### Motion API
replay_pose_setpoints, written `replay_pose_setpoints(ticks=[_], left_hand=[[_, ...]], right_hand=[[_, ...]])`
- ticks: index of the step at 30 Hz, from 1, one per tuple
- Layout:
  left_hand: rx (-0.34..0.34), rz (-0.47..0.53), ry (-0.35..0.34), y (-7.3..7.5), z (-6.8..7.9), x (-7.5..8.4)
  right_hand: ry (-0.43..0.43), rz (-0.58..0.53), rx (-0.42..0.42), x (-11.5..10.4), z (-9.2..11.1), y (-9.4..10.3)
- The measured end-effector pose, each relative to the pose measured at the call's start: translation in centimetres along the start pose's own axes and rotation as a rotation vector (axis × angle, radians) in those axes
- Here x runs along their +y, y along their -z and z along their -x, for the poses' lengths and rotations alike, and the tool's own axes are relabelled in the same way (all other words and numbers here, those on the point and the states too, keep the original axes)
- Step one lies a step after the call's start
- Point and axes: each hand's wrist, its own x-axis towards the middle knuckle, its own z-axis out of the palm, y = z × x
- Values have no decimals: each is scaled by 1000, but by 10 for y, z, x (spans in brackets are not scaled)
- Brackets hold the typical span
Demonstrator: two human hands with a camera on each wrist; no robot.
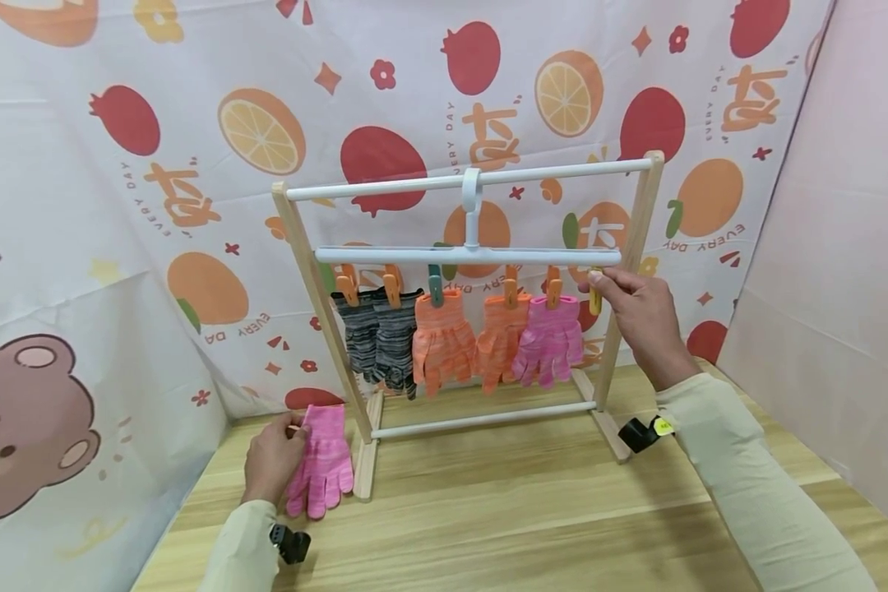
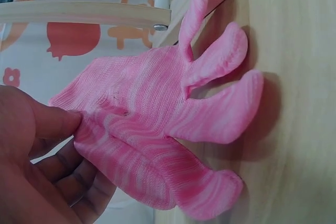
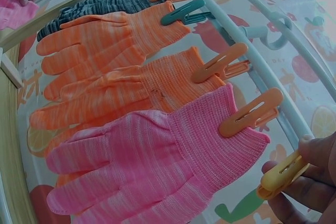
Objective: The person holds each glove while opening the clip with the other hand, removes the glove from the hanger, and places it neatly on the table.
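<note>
A pink knit glove point(image 2: 142, 93) is pinched at its edge between the thumb and fingers of my left hand point(image 1: 274, 455), beside the rack's left foot. My right hand point(image 1: 647, 321) pinches a yellow clothespin point(image 3: 283, 174) at the right end of the white hanger bar point(image 1: 414, 256). Nothing hangs from that clothespin. Just left of it, a second pink glove point(image 1: 549, 337) hangs from an orange clothespin point(image 3: 251, 113). Two orange gloves point(image 1: 444, 337) and two dark grey striped gloves point(image 1: 395, 337) hang farther left, one of the orange ones under a green clothespin point(image 1: 435, 286).
A wooden stand point(image 1: 632, 271) with a white top rod point(image 1: 385, 187) carries the hanger by its hook point(image 1: 472, 191). Its lower rod point(image 1: 488, 419) runs just above the wooden table point(image 1: 503, 510). Fruit-printed cloth point(image 1: 407, 99) covers the wall behind.
</note>
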Motion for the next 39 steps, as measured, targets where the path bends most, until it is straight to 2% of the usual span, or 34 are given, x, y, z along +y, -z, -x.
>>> replay_pose_setpoints(ticks=[21, 29, 35, 39], left_hand=[[-54, -19, -31, -6, -5, -14], [-112, -40, -22, -7, -5, -17], [-190, -71, -17, -7, -4, -17], [-207, -82, -12, -8, -3, -18]], right_hand=[[-8, 6, 2, 1, 1, -2], [-28, 16, 0, 0, 1, -2], [-31, 13, -20, 0, 2, -1], [-33, 6, -27, 0, 3, -1]])
